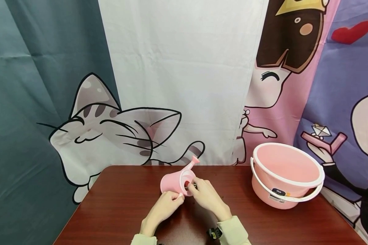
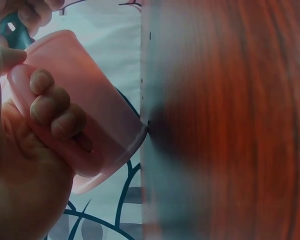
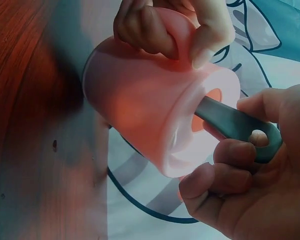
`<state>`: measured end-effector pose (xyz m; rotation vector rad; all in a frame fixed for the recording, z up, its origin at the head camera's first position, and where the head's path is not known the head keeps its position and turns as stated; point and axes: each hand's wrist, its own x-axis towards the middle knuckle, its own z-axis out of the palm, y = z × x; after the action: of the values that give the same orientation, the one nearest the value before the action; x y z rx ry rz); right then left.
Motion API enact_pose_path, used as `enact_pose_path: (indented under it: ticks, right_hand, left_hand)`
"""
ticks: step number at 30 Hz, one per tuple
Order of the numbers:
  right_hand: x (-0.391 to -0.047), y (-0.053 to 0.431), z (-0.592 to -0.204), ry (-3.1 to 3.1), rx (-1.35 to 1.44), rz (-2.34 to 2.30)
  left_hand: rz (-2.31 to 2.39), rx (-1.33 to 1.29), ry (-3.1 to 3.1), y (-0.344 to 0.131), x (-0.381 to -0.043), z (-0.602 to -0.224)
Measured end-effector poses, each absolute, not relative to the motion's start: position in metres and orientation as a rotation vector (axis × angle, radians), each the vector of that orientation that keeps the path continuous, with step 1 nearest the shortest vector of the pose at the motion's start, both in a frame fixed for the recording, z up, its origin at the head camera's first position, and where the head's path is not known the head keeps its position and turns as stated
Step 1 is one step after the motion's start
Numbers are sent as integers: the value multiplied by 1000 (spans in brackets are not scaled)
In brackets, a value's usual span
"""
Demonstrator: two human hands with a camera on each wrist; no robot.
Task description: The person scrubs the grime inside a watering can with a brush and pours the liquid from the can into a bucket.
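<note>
A small pink watering can [image 1: 171, 183] is tilted over the table, its spout pointing up and away and its top opening facing right. My left hand [image 1: 168, 205] grips the can's loop handle, fingers curled through it, as the left wrist view shows. My right hand [image 1: 206, 194] pinches the end of a dark green flat handle [image 3: 235, 122] with a hole through it. The handle's other end goes into the can's opening, where its head is hidden. A bit of red [image 1: 186, 184] shows at the opening in the head view.
A large pink bucket [image 1: 289, 178] with a white rim and white carrying handle stands on the right of the brown wooden table [image 1: 119, 207]. Behind the table hangs a cartoon-printed curtain [image 1: 184, 68]. A dark band [image 1: 214, 233] circles the right wrist.
</note>
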<state>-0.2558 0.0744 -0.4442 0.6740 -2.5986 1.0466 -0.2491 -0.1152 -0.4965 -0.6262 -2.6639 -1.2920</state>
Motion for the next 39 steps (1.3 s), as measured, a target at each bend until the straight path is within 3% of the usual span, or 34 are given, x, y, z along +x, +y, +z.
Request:
enact_pose_path:
  ticks: [39]
  right_hand:
    - [-254,86,-429,-2619,565,1059]
  left_hand:
    - [-1326,-597,-2684,-115,-249,-495]
